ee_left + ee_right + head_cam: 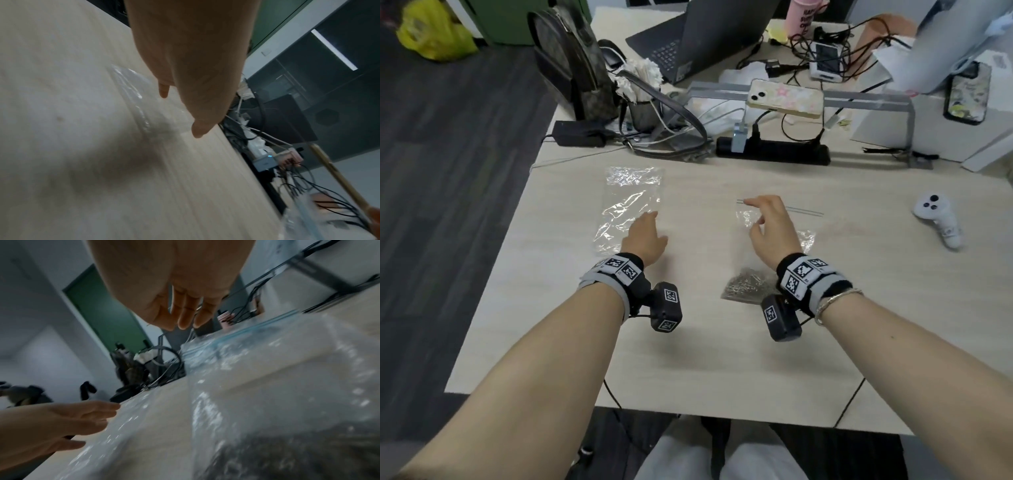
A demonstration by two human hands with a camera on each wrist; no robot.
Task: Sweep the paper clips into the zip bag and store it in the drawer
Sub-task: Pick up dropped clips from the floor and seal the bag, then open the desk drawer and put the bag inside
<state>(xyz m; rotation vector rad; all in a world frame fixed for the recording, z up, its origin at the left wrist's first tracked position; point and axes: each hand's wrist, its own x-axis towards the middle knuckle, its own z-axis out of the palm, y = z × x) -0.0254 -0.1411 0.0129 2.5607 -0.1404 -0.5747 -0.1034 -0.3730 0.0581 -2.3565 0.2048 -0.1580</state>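
Note:
A clear zip bag (806,240) lies flat on the pale wooden table (705,359), its zip strip (804,211) at the far end. A heap of metal paper clips (744,287) sits inside at its near end, a dark blur (308,451) in the right wrist view. My right hand (767,222) hovers over the bag's (267,369) upper half with fingers (185,316) loosely bent, holding nothing. A second clear plastic bag (631,195) lies to the left. My left hand (647,229) is stretched flat over its near end (133,91); I cannot tell if it touches.
A black power strip (774,150), a phone (784,97) on a grey stand, cables, a laptop (705,34) and a backpack (571,68) crowd the table's far side. A white controller (938,219) lies at the right. The table's left edge (493,274) drops to dark floor.

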